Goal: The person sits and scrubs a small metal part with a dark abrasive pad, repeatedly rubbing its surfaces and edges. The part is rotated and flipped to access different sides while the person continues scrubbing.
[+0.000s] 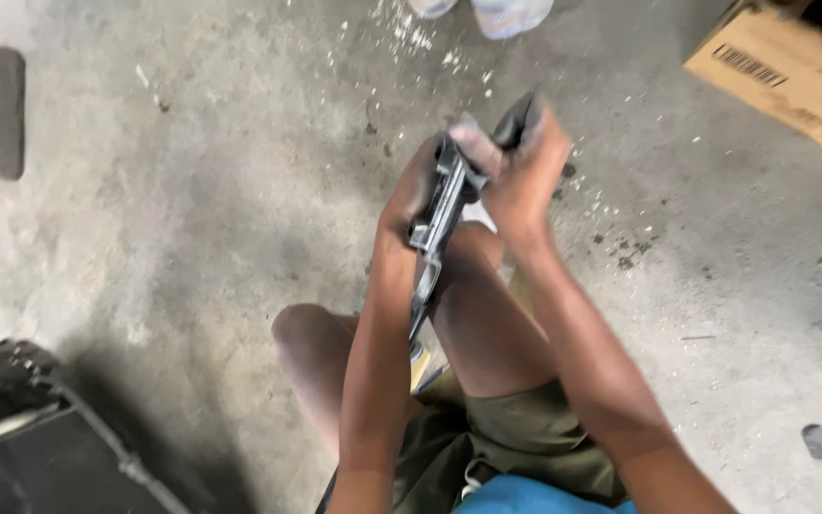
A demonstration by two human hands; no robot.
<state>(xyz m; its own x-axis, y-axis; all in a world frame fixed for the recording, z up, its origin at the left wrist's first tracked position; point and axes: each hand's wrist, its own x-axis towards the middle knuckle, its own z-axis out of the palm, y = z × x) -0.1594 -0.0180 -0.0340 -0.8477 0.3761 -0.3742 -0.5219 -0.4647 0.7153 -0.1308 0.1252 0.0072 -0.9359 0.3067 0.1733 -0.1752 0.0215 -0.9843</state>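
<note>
Gripping is being done with both hands on one long dark metal part [435,224], held over the bare knees, above the concrete floor [192,190].

- Left hand [411,190]: being kept wrapped around the upper section of the metal part, fingers closed on it.
- Right hand [523,171]: being kept clenched on a dark rounded piece [516,119] at the top of the metal part; whether that piece is a handle, a tool or a fitting cannot be told, the picture is motion-blurred there.
- Metal part: being held tilted, top end away from the body, lower end running down between the knees toward the olive shorts [506,438].

Step in hand, as a judgement: the top piece is being worked against the metal part, either forced, twisted or seated. The blur suggests force is being applied right now.

Next move, as a judgement: a steady counter-hold from the left hand is being called for, with the right hand's force kept in line with the metal part so it is not slipping toward the knees.

Around the metal part: cardboard box [792,71] far up and right of it, dark radiator-like frame [40,428] down and left of it, white grit scattered on the floor beyond it, someone's light shoes [501,14] just past that.
</note>
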